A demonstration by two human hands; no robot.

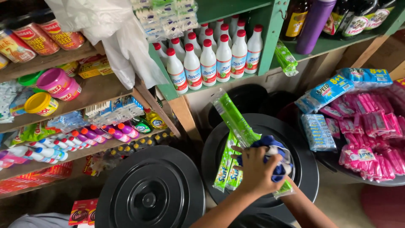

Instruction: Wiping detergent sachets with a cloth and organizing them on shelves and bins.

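The strip of green sachets ran its long axis diagonally, from the upper left near the shelf's foot down to the lower right, where its end poked out beyond the wrist at the lower centre of the frame. It was a clear plastic sleeve, glossy, with bright green packets inside it in a row. Two more green sachet strips lay beside each other on the black round lid beneath, pointing nearly straight up and down the frame.

The left hand lay over a blue and white cloth, its fingers curled down and pressing the cloth against the lower part of the diagonal strip. The right hand was mostly hidden beneath cloth and strip; only its forearm showed at the lower right, so how its fingers stood could not be told.

A second black lid sat at the lower left. On the green shelf above stood white bottles with red caps, about fourteen. Pink sachets filled a basin at the right edge, too many to count.
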